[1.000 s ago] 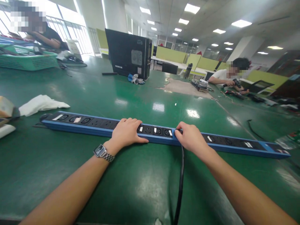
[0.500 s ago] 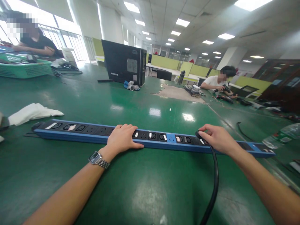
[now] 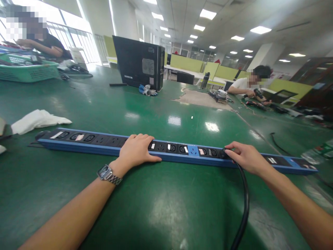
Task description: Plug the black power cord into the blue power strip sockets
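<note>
A long blue and black power strip (image 3: 177,158) lies across the green table, with rows of black sockets and one blue socket near its middle. My left hand (image 3: 137,149) is wrapped over the strip left of its middle, thumb on the near edge; a metal watch (image 3: 109,174) is on that wrist. Right of the blue socket, my right hand (image 3: 241,156) pinches a black plug (image 3: 225,153) at the strip's sockets. How deep the plug sits cannot be made out. Its thick black cable (image 3: 245,205) curves down toward the bottom edge.
A black computer case (image 3: 137,62) stands at the back, blue-grey gloves (image 3: 147,90) beside it. Green basket (image 3: 28,71) and a person at far left; another person (image 3: 240,85) at back right. White cloth (image 3: 39,121) lies left, a plastic bottle (image 3: 317,152) right.
The view has shifted slightly. My right hand and the plug are lower against the sockets, and the plug looks more upright. My left hand still holds the strip.
</note>
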A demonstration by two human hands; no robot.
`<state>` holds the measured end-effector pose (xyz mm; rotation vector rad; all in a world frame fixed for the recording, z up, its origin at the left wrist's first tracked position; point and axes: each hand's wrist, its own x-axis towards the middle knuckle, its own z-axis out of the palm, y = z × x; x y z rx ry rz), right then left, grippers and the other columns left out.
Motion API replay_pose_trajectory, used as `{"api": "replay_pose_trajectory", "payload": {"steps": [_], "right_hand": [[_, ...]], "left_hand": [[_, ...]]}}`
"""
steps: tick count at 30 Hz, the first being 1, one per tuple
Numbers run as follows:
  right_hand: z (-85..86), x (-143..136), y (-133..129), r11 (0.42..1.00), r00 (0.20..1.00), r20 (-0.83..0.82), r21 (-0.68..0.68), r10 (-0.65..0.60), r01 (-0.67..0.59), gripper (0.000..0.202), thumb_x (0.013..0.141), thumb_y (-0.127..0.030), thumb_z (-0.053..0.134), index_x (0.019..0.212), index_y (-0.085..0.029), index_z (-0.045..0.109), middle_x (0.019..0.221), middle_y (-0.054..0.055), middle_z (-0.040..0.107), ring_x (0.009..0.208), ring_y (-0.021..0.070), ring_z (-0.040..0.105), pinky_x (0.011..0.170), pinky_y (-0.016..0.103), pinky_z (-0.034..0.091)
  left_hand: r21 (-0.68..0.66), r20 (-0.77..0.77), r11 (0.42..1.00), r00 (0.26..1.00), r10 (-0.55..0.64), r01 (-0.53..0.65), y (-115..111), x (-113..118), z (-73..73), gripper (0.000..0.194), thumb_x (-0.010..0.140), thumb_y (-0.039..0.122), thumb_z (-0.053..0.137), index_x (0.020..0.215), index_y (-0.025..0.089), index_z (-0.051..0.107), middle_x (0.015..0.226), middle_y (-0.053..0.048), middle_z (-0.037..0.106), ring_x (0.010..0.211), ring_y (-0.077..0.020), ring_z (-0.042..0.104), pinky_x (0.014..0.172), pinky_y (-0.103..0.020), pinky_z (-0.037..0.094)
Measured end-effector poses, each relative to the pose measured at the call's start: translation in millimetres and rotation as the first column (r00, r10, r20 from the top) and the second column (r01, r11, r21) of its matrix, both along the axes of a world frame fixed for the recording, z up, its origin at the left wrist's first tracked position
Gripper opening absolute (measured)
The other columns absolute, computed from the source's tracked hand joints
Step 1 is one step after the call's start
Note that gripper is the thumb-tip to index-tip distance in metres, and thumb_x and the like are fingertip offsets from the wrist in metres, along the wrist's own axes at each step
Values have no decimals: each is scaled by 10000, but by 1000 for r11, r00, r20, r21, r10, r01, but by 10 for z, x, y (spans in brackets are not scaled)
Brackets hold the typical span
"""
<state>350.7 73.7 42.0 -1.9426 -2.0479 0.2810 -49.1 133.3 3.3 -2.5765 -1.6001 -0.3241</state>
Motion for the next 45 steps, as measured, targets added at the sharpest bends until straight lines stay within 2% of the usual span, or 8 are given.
{"api": "replay_pose_trajectory", "payload": {"steps": [5,9,11,13,19,30,38,45], "right_hand": [[2,-35,26,999,999,33,23,-25,24,367,820,-491,486,928,-192,668,562,3,614,538,194,568,561,308,389],[412,-153,88,982,990,-49,128,-132,137,325,773,-478,543,828,-185,673,548,18,612,509,194,560,521,304,387],[608,-399,110,943,959,-170,211,-225,258,330,770,-478,556,836,-178,674,533,19,606,480,185,550,481,289,374],[666,-804,130,973,966,-217,149,-143,178,291,762,-444,589,829,-175,677,549,19,620,476,170,549,469,273,374],[223,-2051,341,993,971,-208,10,116,-117,216,832,-322,512,863,-184,675,718,43,686,677,167,623,616,252,435],[106,-2517,353,996,985,154,17,79,-83,262,844,-286,445,968,-172,645,893,131,707,814,267,660,704,343,462],[443,-1867,246,973,993,-87,224,77,-55,246,853,-358,498,898,-203,684,811,46,711,755,185,634,673,267,420],[214,-1194,211,998,998,32,31,53,-54,234,836,-327,513,872,-182,694,680,25,661,640,169,583,599,258,366]], "left_hand": [[17,0,1000,1000,-2,2,-11,-3,-12,751,631,799,590,1092,207,618,1046,-89,688,996,-303,607,888,-412,390],[14,26,1000,1000,-2,1,-20,-6,-18,742,618,794,611,1075,209,625,1030,-90,691,996,-306,607,892,-415,387],[14,36,1000,999,-4,3,-22,-4,-20,741,612,792,618,1076,214,624,1038,-88,691,1000,-301,605,902,-412,383],[21,41,1000,999,4,-5,-25,0,-22,744,607,791,624,1079,216,622,1048,-88,689,1007,-299,602,911,-410,377],[11,59,1000,998,19,-19,-51,18,-24,699,591,745,678,1056,224,633,1025,-85,689,1005,-304,598,899,-416,377],[42,65,999,998,4,-7,-56,27,-34,616,638,677,665,1033,204,634,984,-92,680,968,-301,595,858,-417,380],[33,62,999,998,-4,2,-29,9,-32,726,593,770,648,1052,209,635,1009,-92,690,978,-311,601,885,-429,381],[22,44,1000,999,-8,7,-16,3,-23,740,606,795,620,1054,206,628,1014,-93,691,986,-304,605,895,-417,381]]}}
